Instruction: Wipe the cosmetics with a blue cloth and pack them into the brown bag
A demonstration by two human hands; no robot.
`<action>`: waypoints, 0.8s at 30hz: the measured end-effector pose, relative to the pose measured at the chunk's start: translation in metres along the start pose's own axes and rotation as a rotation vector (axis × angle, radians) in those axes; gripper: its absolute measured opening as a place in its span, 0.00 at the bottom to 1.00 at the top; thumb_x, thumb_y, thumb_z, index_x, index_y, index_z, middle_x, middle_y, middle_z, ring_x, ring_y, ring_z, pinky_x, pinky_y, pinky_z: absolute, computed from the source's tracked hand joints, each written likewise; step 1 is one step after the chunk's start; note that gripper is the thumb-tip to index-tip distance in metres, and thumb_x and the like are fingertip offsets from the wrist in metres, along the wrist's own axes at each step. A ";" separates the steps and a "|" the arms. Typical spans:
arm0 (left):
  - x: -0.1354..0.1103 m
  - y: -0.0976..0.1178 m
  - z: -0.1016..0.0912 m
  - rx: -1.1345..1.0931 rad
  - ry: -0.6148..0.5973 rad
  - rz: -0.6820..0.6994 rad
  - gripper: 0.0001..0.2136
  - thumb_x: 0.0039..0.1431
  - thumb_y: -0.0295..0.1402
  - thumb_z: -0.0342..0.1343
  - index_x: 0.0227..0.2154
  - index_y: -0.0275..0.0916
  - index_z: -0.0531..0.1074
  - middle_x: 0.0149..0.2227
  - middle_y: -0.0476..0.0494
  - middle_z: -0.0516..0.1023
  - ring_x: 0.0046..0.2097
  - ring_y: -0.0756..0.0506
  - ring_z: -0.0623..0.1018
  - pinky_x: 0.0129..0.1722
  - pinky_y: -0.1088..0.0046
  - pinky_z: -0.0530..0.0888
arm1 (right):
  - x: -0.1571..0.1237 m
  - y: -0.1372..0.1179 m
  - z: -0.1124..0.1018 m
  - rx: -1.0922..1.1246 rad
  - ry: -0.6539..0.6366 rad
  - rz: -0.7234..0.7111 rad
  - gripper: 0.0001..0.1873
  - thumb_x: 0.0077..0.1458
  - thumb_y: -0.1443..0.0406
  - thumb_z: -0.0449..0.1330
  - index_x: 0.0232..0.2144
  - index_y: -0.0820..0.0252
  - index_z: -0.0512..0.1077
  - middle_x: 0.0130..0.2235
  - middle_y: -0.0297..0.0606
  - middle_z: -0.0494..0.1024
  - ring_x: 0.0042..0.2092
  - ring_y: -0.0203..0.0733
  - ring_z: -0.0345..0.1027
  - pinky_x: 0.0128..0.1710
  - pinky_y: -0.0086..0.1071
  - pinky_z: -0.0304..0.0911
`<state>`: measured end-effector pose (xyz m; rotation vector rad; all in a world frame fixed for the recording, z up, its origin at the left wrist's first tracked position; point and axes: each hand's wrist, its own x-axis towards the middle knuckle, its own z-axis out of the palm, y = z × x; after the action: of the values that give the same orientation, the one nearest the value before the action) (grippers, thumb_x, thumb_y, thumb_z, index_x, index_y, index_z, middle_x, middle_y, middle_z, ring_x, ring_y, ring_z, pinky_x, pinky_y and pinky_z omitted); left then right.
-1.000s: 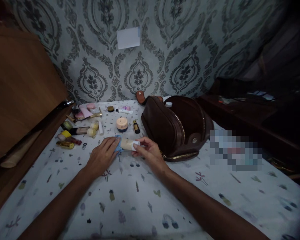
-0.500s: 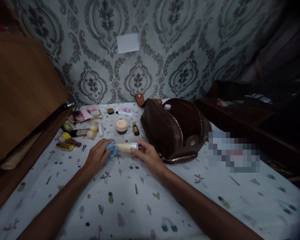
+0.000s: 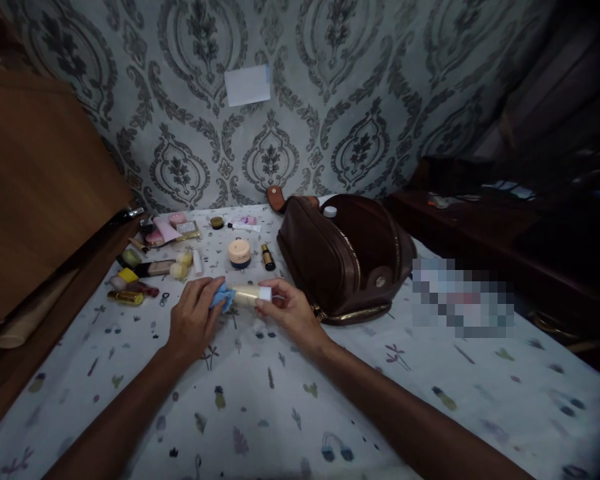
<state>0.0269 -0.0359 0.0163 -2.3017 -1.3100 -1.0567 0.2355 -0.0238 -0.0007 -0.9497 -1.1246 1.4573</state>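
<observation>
Wiping the cream tube (image 3: 245, 294), left hand (image 3: 194, 321) pinches a blue cloth (image 3: 222, 298) against it, right hand (image 3: 286, 311) grips the white cap (image 3: 265, 293) end; holding that grip steady probably helps.

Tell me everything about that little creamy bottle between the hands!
The bottle is small and slim, pale cream, smooth and plastic-looking, with a white cap on its right end. It lies sideways, just over the printed sheet. The right hand pinches the cap end with its fingertips. The left hand presses a blue cloth against the other end, hiding that tip. Any label is too dim to read.
</observation>
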 end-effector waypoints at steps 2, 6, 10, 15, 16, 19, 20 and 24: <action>0.000 0.002 -0.001 0.017 0.030 0.052 0.15 0.67 0.32 0.49 0.54 0.36 0.68 0.46 0.37 0.72 0.47 0.41 0.74 0.46 0.65 0.73 | 0.000 -0.001 0.000 0.001 -0.003 0.027 0.22 0.39 0.63 0.70 0.40 0.57 0.71 0.29 0.30 0.77 0.29 0.36 0.71 0.30 0.29 0.65; 0.001 -0.003 -0.003 -0.005 0.060 -0.004 0.15 0.67 0.30 0.50 0.54 0.37 0.69 0.46 0.37 0.71 0.47 0.42 0.74 0.45 0.66 0.73 | -0.001 -0.004 0.002 0.014 -0.010 0.043 0.24 0.39 0.64 0.70 0.41 0.57 0.71 0.30 0.31 0.78 0.30 0.37 0.72 0.28 0.28 0.64; 0.005 -0.015 -0.007 -0.018 0.097 -0.159 0.15 0.67 0.31 0.48 0.54 0.38 0.69 0.46 0.38 0.71 0.48 0.41 0.74 0.47 0.64 0.74 | -0.002 -0.005 0.002 0.012 -0.009 0.048 0.23 0.41 0.62 0.69 0.41 0.59 0.71 0.26 0.31 0.77 0.29 0.38 0.72 0.27 0.28 0.63; 0.002 -0.006 -0.002 -0.063 0.129 -0.002 0.19 0.65 0.29 0.51 0.58 0.39 0.62 0.49 0.37 0.73 0.51 0.41 0.74 0.50 0.61 0.74 | -0.001 -0.005 0.001 -0.026 0.011 0.017 0.20 0.41 0.60 0.69 0.37 0.60 0.72 0.25 0.30 0.75 0.26 0.36 0.69 0.27 0.29 0.64; 0.000 0.000 0.000 -0.094 0.097 0.089 0.20 0.65 0.28 0.51 0.59 0.38 0.61 0.49 0.37 0.73 0.51 0.41 0.74 0.51 0.61 0.74 | -0.001 -0.004 0.001 -0.043 0.011 0.006 0.20 0.40 0.60 0.70 0.37 0.60 0.73 0.25 0.30 0.75 0.26 0.35 0.68 0.26 0.29 0.63; -0.002 0.018 0.006 -0.142 -0.043 0.325 0.22 0.65 0.24 0.49 0.61 0.36 0.60 0.53 0.34 0.73 0.56 0.40 0.72 0.55 0.60 0.73 | -0.001 -0.003 0.002 -0.078 0.010 -0.044 0.20 0.37 0.60 0.72 0.34 0.60 0.74 0.27 0.31 0.75 0.28 0.35 0.67 0.27 0.29 0.62; -0.002 0.022 0.008 -0.133 -0.074 0.364 0.22 0.64 0.23 0.49 0.61 0.35 0.60 0.54 0.33 0.73 0.57 0.40 0.71 0.56 0.59 0.72 | -0.001 -0.002 0.003 -0.081 0.014 -0.061 0.20 0.36 0.60 0.72 0.33 0.60 0.75 0.28 0.31 0.76 0.29 0.35 0.67 0.29 0.29 0.62; -0.001 0.017 0.013 -0.076 -0.115 0.335 0.21 0.64 0.22 0.47 0.60 0.34 0.62 0.54 0.33 0.74 0.57 0.39 0.71 0.56 0.57 0.73 | 0.001 0.000 0.001 -0.070 0.011 -0.073 0.18 0.38 0.57 0.71 0.30 0.59 0.73 0.26 0.30 0.74 0.28 0.36 0.66 0.28 0.29 0.62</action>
<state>0.0467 -0.0389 0.0083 -2.5546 -0.8871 -0.8867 0.2344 -0.0233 -0.0008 -0.9539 -1.1964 1.3600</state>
